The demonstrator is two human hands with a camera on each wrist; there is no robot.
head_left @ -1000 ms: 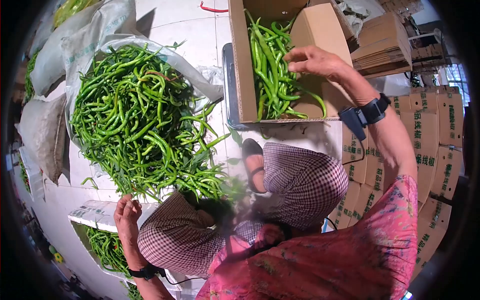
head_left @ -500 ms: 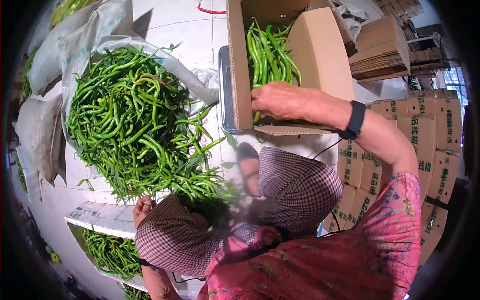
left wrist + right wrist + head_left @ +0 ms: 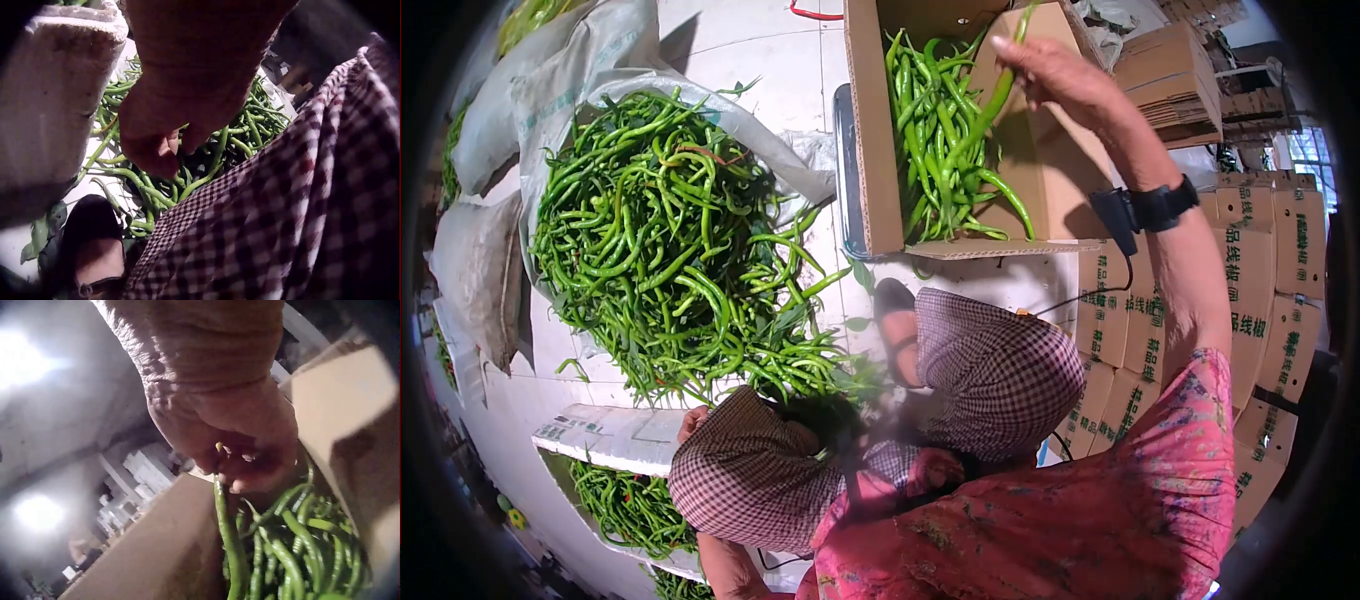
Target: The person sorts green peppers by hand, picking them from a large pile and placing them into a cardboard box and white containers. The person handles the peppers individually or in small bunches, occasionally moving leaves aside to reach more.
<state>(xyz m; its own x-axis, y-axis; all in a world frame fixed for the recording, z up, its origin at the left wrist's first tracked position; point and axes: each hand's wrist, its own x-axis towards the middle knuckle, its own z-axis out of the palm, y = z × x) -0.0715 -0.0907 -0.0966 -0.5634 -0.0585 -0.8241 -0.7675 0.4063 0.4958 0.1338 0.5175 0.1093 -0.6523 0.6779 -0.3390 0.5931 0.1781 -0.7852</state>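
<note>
Over the cardboard box [image 3: 878, 150], the right hand [image 3: 1060, 80] pinches one long green pepper [image 3: 998, 98] between thumb and fingers. The right wrist view shows that pepper [image 3: 230, 544] hanging from the right hand [image 3: 250, 450], with more peppers [image 3: 294, 550] below in the box. Beside the left knee, the left hand [image 3: 692, 422] is mostly hidden by the checked trousers. In the left wrist view the left hand [image 3: 162, 134] hangs with bent fingers near the pepper pile [image 3: 250, 128]; no pepper is plainly seen in it.
A large heap of green peppers [image 3: 650, 240] lies on a white sack [image 3: 565, 100]. A foam box [image 3: 600, 430] of peppers stands at lower left. Printed cartons [image 3: 1250, 290] are stacked at right. One red pepper [image 3: 815, 13] lies on the floor.
The right hand has risen from the box's near left corner toward its far right side, now with a pepper. The left hand has slipped further behind the knee.
</note>
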